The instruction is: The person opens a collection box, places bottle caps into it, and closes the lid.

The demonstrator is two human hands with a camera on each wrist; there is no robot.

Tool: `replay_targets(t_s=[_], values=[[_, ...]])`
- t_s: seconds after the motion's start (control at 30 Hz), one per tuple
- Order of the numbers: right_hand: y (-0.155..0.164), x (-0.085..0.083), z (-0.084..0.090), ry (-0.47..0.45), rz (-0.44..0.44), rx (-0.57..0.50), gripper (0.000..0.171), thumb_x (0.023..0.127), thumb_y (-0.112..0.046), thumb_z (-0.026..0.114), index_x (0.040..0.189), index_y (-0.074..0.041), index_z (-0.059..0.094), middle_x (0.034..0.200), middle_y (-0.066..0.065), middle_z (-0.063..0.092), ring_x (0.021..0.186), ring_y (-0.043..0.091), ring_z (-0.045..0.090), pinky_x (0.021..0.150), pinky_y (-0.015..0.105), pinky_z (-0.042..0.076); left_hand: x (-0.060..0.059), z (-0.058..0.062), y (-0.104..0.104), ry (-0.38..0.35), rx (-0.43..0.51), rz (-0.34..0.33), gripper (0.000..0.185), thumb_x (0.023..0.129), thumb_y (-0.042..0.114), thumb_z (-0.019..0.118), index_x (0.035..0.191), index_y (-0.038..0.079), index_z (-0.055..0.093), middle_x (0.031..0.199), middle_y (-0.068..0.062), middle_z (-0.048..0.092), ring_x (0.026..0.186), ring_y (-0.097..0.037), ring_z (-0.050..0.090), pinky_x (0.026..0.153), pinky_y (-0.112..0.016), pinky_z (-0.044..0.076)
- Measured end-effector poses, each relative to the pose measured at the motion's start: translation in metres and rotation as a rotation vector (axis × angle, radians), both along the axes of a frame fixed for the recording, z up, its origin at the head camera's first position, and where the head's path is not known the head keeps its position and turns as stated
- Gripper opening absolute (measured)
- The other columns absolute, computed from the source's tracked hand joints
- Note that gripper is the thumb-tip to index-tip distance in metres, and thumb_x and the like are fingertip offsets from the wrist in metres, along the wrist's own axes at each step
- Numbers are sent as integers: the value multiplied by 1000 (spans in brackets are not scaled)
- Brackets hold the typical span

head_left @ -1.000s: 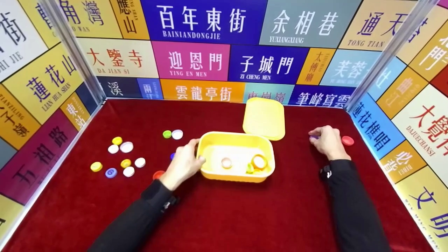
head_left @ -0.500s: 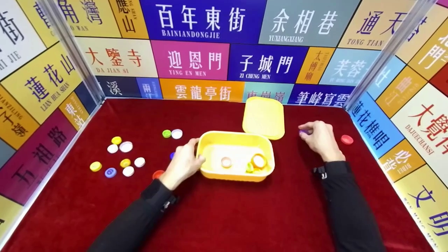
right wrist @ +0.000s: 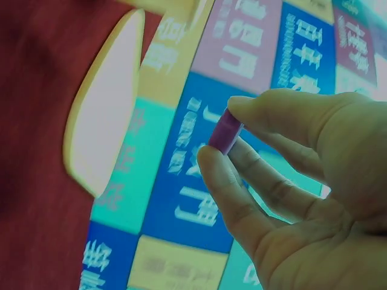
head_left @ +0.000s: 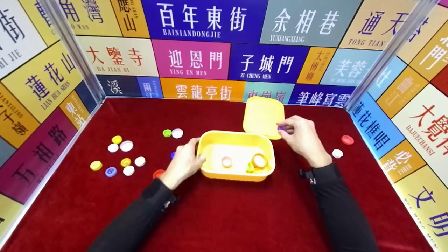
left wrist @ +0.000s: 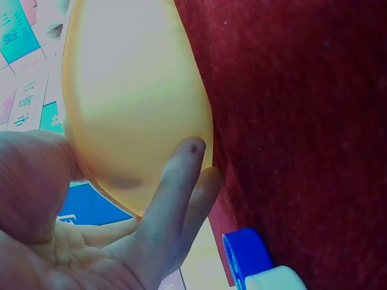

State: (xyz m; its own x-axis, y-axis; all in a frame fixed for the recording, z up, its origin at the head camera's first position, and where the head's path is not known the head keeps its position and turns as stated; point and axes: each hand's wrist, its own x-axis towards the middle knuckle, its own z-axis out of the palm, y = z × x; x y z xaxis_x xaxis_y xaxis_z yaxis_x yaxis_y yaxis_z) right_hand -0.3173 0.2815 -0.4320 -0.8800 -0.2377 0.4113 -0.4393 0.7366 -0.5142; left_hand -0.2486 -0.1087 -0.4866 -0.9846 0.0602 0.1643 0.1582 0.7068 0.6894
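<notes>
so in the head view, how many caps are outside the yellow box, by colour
White caps: 6
Yellow caps: 3
Blue caps: 2
Red caps: 2
Green cap: 1
Purple cap: 1, held in the right hand
Total: 15 in sight; the left hand may hide more

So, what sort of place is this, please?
Probably a small booth, perhaps for recording: panels with Chinese lettering stand on three sides, metal posts mark the corners, and a red cloth-like surface lies between.
</notes>
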Motion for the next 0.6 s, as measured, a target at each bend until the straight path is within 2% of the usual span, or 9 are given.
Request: replay_targets(t_s=[0.33,0.6], values=[[-49,20,-2,-23,187,6,20,101,-3,88,121,-2,90,117,17,87,106,34,87,96,52,73,0,1,-1,-7,7,-3,65,99,6,78,162,-3,62,142,-28,80,115,-39,82,103,-52,69],[-76,32,-10,-150,256,126,24,102,-10,90,125,-3,88,116,16,85,107,34,84,102,53,71,1,0,0,-13,11,-7,66,100,7,79,162,-3,61,145,-29,79,118,-39,82,106,-52,69]])
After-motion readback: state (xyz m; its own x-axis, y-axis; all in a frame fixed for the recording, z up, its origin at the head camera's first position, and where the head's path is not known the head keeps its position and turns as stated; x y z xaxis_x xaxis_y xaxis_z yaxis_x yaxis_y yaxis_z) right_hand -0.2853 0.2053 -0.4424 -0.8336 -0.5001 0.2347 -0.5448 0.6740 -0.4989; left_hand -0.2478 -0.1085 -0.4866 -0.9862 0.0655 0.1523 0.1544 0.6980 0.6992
